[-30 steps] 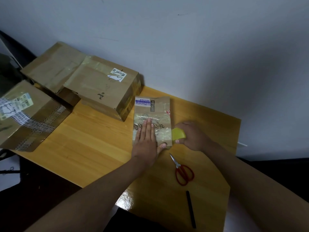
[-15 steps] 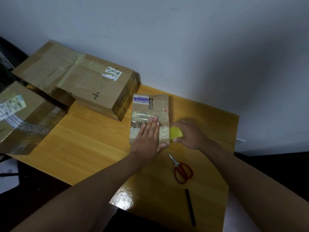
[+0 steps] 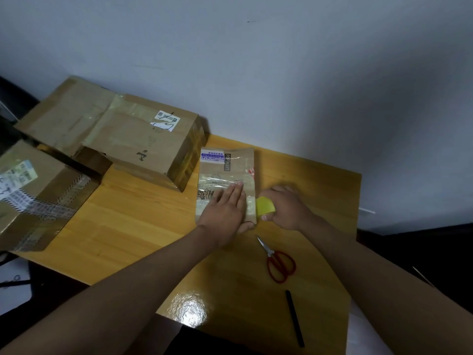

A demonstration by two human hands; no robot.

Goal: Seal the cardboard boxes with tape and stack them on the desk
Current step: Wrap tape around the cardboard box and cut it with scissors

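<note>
cardboard box (image 3: 226, 172) flat, lengthwise toward wall

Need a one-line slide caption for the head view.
Left hand flattens tape on small cardboard box; right hand grips yellow tape roll.

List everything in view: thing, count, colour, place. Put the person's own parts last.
small box: 1, brown with clear tape and a blue-and-white label, middle of the desk, under the left hand.
large boxes: 3, brown and taped; two at the desk's far left by the wall, one at the left edge.
tape roll: 1, yellow, at the small box's right edge, in the right hand's grip.
scissors: 1, red handles, on the desk near the small box's near right corner.
pen: 1, black, near edge of the desk.
desk: 1, light wood, against the wall.
wall: 1, white, behind the desk.
left hand: flat on the small box.
right hand: holds the tape roll.
</note>
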